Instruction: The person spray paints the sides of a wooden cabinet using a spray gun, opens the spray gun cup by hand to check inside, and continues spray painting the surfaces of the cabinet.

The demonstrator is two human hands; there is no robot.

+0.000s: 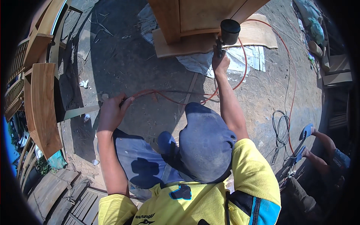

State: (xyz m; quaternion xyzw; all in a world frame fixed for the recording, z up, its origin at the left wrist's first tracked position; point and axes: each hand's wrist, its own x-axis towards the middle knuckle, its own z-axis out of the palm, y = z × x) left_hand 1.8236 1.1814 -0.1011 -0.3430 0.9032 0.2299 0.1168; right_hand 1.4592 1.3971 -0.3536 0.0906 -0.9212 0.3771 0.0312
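Note:
My right hand point(221, 64) is closed round the handle of a spray gun point(230, 31) with a dark round cup. The gun is held out just in front of the lower edge of a brown wooden cabinet point(204, 15). A red hose point(245, 62) curves down from the gun and loops across the ground. Off to the left, my left hand point(112, 112) has its fingers bent round a stretch of that hose, and part of the grip is hidden. My knees in blue trousers are between my arms.
Rough boards point(258, 35) and a white sheet point(243, 60) lie beneath the cabinet. Wooden furniture pieces point(45, 105) stand at left. A dark coiled cable point(280, 129) and more red hose lie at right, near another person's blue-covered limbs point(307, 132).

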